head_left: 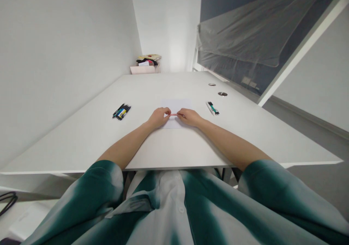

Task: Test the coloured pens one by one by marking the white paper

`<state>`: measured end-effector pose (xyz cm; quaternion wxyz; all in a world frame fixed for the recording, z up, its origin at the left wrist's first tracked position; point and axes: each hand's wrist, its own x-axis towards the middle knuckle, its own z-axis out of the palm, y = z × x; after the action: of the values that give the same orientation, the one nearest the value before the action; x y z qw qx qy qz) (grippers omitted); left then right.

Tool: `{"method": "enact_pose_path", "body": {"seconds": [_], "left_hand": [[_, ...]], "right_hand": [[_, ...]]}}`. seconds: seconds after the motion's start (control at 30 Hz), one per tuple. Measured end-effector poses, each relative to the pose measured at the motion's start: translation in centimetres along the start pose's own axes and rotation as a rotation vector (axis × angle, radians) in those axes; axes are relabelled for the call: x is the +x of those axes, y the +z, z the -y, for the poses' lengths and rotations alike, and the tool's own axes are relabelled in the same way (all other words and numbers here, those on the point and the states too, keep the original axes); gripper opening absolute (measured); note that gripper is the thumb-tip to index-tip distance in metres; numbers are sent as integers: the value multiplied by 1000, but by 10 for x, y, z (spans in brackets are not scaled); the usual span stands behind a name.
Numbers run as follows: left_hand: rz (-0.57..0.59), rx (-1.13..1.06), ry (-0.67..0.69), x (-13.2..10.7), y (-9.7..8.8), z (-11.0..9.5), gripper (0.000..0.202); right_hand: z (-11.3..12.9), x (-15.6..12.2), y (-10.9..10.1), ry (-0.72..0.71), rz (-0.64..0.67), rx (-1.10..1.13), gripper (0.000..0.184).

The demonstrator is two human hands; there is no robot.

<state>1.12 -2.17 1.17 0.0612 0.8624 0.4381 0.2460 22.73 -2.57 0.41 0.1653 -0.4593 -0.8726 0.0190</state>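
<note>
A slim pink pen (173, 115) is held level between my two hands over a white sheet of paper (174, 124). My left hand (159, 117) pinches its left end, fingers closed. At the other end, the fingertips of my right hand (188, 117) are closed on it too. Both ends of the pen are partly hidden by the fingers. The paper lies flat on the white table (174, 147), under and between the hands.
Several pens (121, 111) lie in a bunch on the left. A smaller group of pens (212, 108) lies to the right. Round metal cable covers (222, 94) sit farther back. A pale pink box (143, 69) with cloth items stands at the far end, and a plastic-draped panel (240, 37) rises on the right.
</note>
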Motion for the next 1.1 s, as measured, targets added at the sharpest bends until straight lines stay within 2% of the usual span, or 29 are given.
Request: {"method": "enact_pose_path", "body": {"seconds": [0.23,0.47,0.67,0.93,1.1], "left_hand": [[3,9,0,1,2,0,18],[-42,17,-1,1,4,7,30],[32,31,-28,4,5,13,30],[8,-27,-34,2,4,8,20],[2,-39,-48,1,6,9,18]], "right_hand": [[3,0,-1,72,-7,25,28],[-3,1,1,14,-55,30,24],[-4,0,0,9,-60,16,24],[-1,-1,-2,1,-20,-25,32],[2,0,-2,47,-8,5,29]]}}
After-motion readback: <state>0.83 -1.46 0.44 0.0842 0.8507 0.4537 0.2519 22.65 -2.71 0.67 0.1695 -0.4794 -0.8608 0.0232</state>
